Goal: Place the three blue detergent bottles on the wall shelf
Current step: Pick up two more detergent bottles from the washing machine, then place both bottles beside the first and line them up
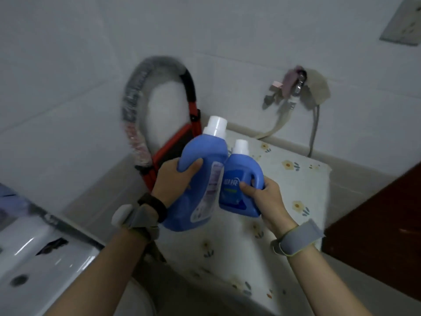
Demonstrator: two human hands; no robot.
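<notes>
Bottles: two blue ones in view, both lifted clear of the flowered worktop (303, 179); the third and the wall shelf are out of sight.
Large bottle (200, 179): carried by the left hand (173, 179), tilted, cap up (probably so nothing leaks).
Small bottle (241, 185): held by the right hand (266, 201), its side touching the large one, likely to move both in one trip.
Left fingers (192, 166): curled tight through the handle.
Right fingers (248, 188): closed around the handle side, thumb on the label.
</notes>
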